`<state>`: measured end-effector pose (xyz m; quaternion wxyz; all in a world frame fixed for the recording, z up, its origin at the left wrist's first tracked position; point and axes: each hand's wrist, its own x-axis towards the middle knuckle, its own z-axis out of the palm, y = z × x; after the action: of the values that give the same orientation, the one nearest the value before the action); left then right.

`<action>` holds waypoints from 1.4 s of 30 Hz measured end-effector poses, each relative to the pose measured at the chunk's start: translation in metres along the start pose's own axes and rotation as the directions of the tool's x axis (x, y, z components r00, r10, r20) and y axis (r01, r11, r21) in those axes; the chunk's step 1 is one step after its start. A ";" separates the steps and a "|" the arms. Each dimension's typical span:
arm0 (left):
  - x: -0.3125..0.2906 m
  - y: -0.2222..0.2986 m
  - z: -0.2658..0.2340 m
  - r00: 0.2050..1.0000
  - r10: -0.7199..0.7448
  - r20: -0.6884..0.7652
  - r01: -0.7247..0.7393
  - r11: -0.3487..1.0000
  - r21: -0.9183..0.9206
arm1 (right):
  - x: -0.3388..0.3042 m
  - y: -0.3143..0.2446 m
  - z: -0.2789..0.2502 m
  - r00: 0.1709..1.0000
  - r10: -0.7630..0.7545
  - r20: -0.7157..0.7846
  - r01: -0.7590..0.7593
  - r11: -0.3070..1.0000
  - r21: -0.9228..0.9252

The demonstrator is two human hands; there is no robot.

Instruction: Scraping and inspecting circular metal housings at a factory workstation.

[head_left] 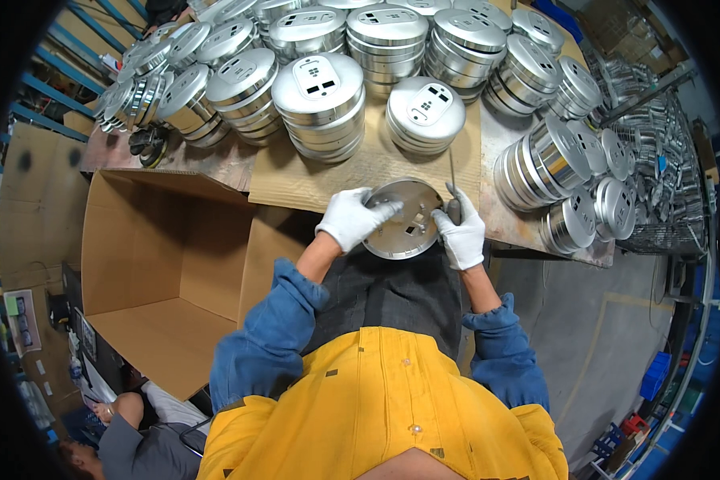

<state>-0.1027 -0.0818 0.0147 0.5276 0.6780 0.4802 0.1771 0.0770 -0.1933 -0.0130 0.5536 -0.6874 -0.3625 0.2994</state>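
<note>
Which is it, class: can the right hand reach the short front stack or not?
Probably yes: the short stack sits ahead across cardboard. But the right hand holds a thin tool and touches the metal disc, so its fingers likely need freeing.

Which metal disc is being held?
The single disc, between left hand and right hand, over the lap; the other discs lie farther away, mostly stacked.

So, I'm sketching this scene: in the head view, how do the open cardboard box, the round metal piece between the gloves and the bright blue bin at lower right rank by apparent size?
1. Open cardboard box
2. Round metal piece
3. Bright blue bin; it looks farther away, so its real size is unsure.
</note>
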 end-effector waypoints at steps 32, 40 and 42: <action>0.009 0.020 0.013 0.850 0.409 -0.330 -0.148 0.788 0.597 | -0.017 -0.082 -0.002 0.819 0.177 0.546 0.443 0.412 -0.797; 0.008 0.017 0.012 0.832 0.428 -0.354 -0.170 0.803 0.572 | -0.003 -0.092 0.006 0.764 0.283 0.580 0.415 0.474 -0.777; 0.008 0.016 0.011 0.832 0.427 -0.355 -0.175 0.809 0.562 | 0.006 -0.093 0.008 0.742 0.277 0.610 0.448 0.473 -0.759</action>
<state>-0.0834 -0.0803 0.0226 0.1634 0.7985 0.5040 0.2856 0.0581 -0.1719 0.0767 -0.0306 -0.6937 -0.6700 0.2626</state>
